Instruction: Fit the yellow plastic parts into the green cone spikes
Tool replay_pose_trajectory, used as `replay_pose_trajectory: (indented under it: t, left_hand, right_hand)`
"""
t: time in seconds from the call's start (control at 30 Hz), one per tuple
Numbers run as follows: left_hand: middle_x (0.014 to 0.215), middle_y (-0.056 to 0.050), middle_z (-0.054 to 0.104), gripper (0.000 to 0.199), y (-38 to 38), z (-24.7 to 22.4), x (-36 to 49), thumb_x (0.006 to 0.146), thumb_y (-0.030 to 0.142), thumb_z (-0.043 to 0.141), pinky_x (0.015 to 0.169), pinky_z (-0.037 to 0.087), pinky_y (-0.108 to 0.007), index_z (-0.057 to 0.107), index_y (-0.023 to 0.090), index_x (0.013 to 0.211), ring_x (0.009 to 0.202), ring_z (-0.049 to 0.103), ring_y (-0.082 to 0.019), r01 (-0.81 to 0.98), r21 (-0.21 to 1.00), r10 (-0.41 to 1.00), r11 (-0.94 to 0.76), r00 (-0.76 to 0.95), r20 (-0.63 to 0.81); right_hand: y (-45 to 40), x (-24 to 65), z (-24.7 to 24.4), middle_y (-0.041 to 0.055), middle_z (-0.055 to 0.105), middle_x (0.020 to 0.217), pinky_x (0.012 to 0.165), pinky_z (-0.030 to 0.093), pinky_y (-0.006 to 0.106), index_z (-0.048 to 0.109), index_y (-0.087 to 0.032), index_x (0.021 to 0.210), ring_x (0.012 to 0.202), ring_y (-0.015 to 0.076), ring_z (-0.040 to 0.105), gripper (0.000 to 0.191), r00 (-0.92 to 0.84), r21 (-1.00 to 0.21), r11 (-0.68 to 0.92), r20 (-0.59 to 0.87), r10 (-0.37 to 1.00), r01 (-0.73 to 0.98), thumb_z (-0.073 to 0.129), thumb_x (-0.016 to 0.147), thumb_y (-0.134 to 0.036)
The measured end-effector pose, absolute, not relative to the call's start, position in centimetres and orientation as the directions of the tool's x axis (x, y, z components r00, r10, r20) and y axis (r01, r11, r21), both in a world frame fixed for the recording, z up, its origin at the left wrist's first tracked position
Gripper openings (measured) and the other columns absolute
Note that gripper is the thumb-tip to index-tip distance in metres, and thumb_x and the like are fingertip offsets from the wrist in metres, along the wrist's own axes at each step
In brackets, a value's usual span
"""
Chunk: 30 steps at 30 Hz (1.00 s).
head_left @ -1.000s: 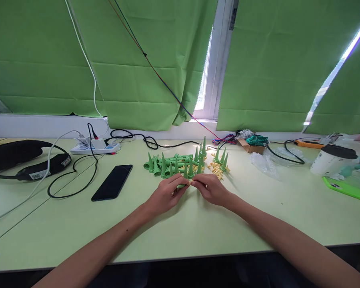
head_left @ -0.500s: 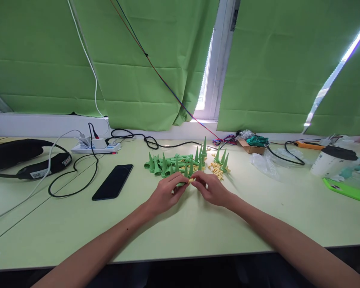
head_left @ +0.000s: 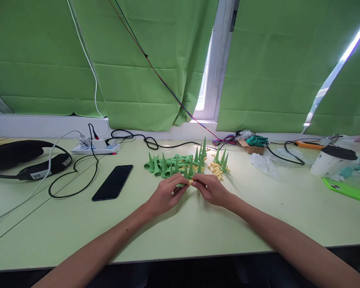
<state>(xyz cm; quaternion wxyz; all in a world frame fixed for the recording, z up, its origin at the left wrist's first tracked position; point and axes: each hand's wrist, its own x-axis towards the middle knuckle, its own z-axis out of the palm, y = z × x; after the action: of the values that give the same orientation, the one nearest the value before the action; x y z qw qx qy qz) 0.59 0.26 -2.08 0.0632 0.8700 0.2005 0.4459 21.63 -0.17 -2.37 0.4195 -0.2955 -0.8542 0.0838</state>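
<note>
Green piece (head_left: 181, 185), being held in the left hand (head_left: 164, 195) over the middle of the table (head_left: 198, 230), inside curled thumb and fingers, showing only in part. Just to its right, pinching a small yellow piece (head_left: 190, 182) between nearly touching fingertips of the right hand (head_left: 211, 189); not showing clearly whether touching the green piece. Just beyond, showing a cluster of green cones (head_left: 164, 166), some standing upright, with yellow pieces (head_left: 216, 171) lying among them and to their right. To the left, showing a dark phone (head_left: 112, 183) lying flat and, farther off, a power strip (head_left: 84, 150); to the right, showing a crumpled clear bag (head_left: 264, 165) and a white cup (head_left: 327, 163) with a black lid (head_left: 340, 152).
</note>
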Motion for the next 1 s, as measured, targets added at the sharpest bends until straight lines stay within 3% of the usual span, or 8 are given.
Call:
replay_pose_trajectory:
  t: [0.3,0.57,1.0]
  left_hand:
    - [0.077,-0.002,0.057,0.010,0.19,-1.97,0.60,0.094,0.014,0.054,0.048,0.037,-0.020,0.061,0.019,0.100,0.061,0.048,-0.010,0.282,0.293,0.403,-0.914,0.527,0.748]
    - [0.081,-0.003,0.060,0.010,0.16,-1.72,0.58,0.093,0.013,0.055,0.049,0.038,-0.019,0.061,0.019,0.099,0.064,0.051,-0.010,0.296,0.306,0.420,-0.905,0.511,0.750]
    - [0.082,-0.002,0.059,0.009,0.28,-2.03,0.46,0.093,0.013,0.056,0.049,0.038,-0.017,0.060,0.018,0.100,0.064,0.051,-0.009,0.296,0.295,0.412,-0.909,0.517,0.751]
  right_hand:
    - [-0.18,21.49,-2.25,-0.0004,0.051,0.064,0.056,0.032,0.025,0.050,-0.020,0.075,0.058,0.0127,0.043,0.031,-0.479,-0.370,0.814,0.669,0.568,0.449,0.040,0.102,-0.030]
    - [-0.20,21.61,-2.47,0.0001,0.059,0.073,0.060,0.039,0.024,0.056,-0.019,0.103,0.061,0.0126,0.048,0.012,-0.455,-0.439,0.796,0.657,0.601,0.417,0.048,0.100,-0.028]
    - [-0.01,21.51,-2.69,0.0011,0.060,0.074,0.059,0.040,0.024,0.053,-0.020,0.094,0.060,0.0132,0.050,0.009,-0.452,-0.428,0.820,0.687,0.568,0.380,0.046,0.099,-0.022]
